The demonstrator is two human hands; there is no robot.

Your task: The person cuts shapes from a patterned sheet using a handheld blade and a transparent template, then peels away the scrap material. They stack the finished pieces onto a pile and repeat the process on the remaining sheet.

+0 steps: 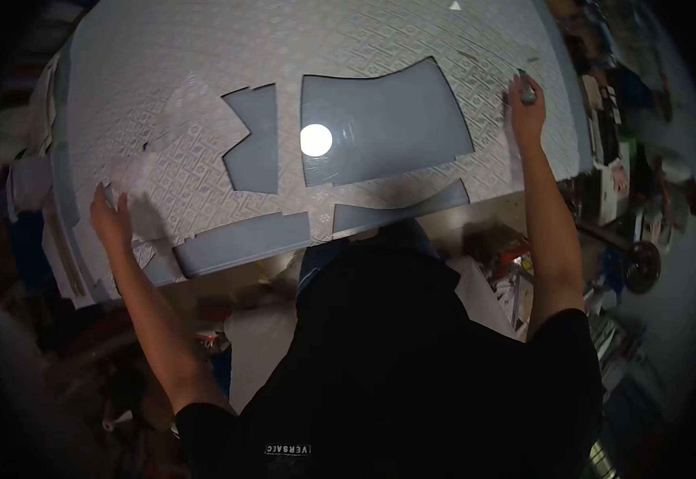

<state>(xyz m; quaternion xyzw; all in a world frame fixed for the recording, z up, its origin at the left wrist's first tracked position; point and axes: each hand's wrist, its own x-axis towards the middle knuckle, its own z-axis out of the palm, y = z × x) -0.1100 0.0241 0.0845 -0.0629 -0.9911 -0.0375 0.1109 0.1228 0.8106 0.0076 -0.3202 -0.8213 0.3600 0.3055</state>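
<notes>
At the left end of the work surface, my left hand (pixel 111 219) rests near the front edge, thumb and fingers apart; a small greyish spot by the fingertips is too small to make out. My right hand (pixel 528 120) reaches farther out on the right, its fingers around a small grey object (pixel 528 94). Between the hands lies a thin, pale patterned sheet (pixel 196 172) with cut-out shapes. Grey shows through a large opening (pixel 388 120), a notched opening (pixel 258 152) and two openings along the front edge (pixel 244 242).
A round bright light spot (pixel 316 140) falls on the large opening. Stacked material (pixel 60 247) lies at the left edge. Papers and boxes (pixel 615 180) stand beyond the right edge, near a round dark object (pixel 642 266). Clutter lies below the front edge.
</notes>
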